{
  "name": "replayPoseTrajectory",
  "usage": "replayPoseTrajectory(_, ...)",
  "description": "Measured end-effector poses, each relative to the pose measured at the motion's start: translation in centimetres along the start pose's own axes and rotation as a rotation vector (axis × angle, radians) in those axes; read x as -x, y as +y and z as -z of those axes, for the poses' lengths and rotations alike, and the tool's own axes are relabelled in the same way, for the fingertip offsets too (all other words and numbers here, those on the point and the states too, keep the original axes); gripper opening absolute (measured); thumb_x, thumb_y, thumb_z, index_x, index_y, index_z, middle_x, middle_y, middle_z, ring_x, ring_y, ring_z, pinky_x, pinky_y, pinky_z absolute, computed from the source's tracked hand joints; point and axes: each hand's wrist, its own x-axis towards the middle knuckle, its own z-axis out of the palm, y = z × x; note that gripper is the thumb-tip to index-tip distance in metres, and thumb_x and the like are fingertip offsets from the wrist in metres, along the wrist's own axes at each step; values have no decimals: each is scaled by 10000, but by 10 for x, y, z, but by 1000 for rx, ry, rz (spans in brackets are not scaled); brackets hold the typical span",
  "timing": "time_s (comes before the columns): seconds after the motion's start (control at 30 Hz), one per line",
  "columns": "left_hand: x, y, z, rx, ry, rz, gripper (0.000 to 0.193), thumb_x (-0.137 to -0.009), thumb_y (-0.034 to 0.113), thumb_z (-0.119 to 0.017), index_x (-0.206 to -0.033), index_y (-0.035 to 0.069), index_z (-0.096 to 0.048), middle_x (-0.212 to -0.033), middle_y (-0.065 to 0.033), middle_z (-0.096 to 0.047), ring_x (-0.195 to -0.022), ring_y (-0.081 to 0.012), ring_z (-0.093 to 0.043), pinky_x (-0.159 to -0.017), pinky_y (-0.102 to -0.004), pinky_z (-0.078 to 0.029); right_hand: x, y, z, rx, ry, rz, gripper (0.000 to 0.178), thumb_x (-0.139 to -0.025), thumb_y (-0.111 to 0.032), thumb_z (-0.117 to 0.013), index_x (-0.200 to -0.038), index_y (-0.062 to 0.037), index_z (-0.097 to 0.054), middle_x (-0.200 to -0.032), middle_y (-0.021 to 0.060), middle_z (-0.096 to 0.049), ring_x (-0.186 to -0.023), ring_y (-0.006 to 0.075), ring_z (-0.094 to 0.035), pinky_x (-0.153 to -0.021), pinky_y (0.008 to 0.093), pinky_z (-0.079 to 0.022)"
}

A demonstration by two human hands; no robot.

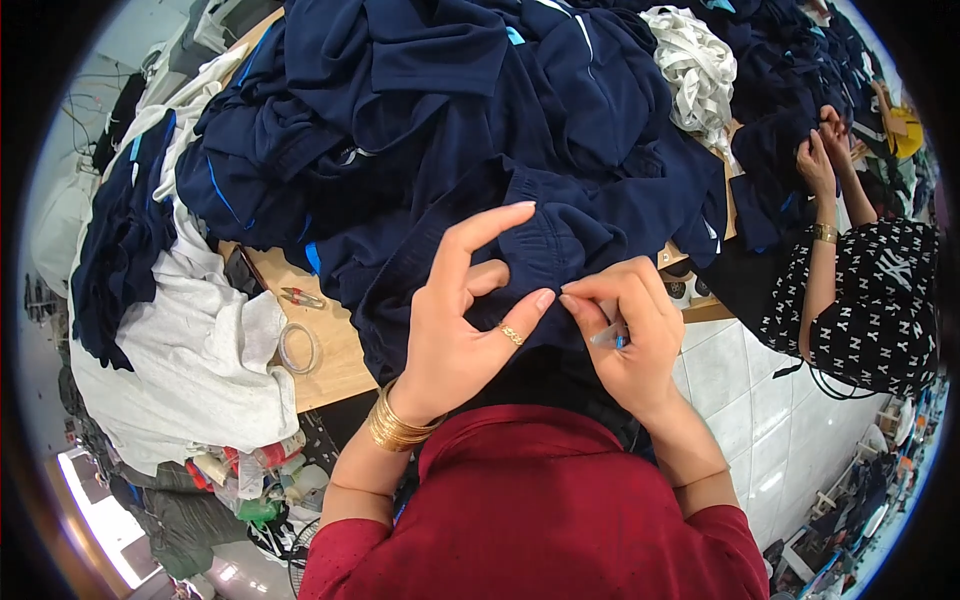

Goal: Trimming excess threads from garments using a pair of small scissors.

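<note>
My left hand (470, 315) is raised over a navy garment (545, 235) with a gathered elastic edge. Its index finger and thumb are stretched apart, the other fingers are partly curled, and nothing shows between them. The left thumb tip almost meets the fingertips of my right hand (635, 330), whose thumb and index finger are pinched together. Whatever lies in that pinch is too small to make out. Tucked inside the curled right fingers is a small clear and blue object (618, 340), mostly hidden. The navy cloth hangs below both hands toward my lap.
A large heap of navy garments (440, 60) covers the table (335, 365). A tape roll (298, 348) and small snips (302, 298) lie on the wood at left, beside white cloth (200, 350). White strips (693, 70) are piled at the back. At right, a co-worker (860, 290) handles navy cloth.
</note>
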Motion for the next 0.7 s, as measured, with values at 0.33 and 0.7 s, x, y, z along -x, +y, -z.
replayPoseTrajectory(0.33, 4, -7, -6, -10, 56, -26, 609, -756, -5, -709, -1298, 44, -437, -755, 5, -499, -584, -38, -403, -609, -167, -381, 1, -1, 22, -439, -191, -426, 11, -906, -23, -510, -907, -30, -502, -791, -30, -477, -716, 46, -409, -661, 195, -363)
replayPoseTrajectory(0.7, 1, -6, -4, 231, 30, 178, 559, -790, -6, -684, -1275, 34, -411, -631, 47, -400, -557, -12, -324, -529, -167, -268, 7, -3, 25, -94, -280, -82, 191, -679, -40, -776, -809, -60, -637, -634, 14, -532, -527, 102, -455, -467, 238, -318)
